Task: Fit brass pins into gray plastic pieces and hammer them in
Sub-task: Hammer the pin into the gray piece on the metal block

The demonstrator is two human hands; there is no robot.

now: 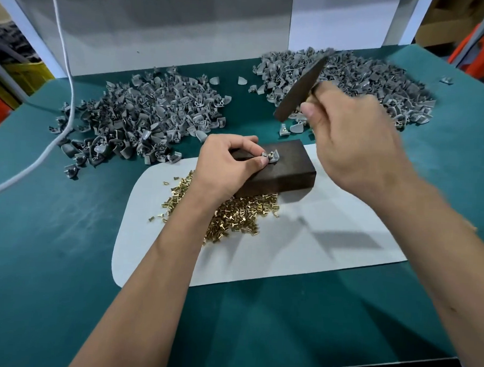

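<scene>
left hand (228, 161): pinches gray piece (270, 156) with pin, on block (284, 168)
right hand (353, 138): grips hammer (300, 87), raised above block
brass pins (234, 213): heap touching block's near side
gray piles (144, 115): beyond block

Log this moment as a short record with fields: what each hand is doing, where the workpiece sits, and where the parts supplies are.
left hand: left hand pinches a gray plastic piece with a brass pin in it
workpiece support: dark block, on a white mat
right hand: right hand grips a hammer, raised above the block
pin supply: brass pins heaped on the mat, beside the block
plastic supply: two gray piles, left pile and right pile
surface: green table
</scene>
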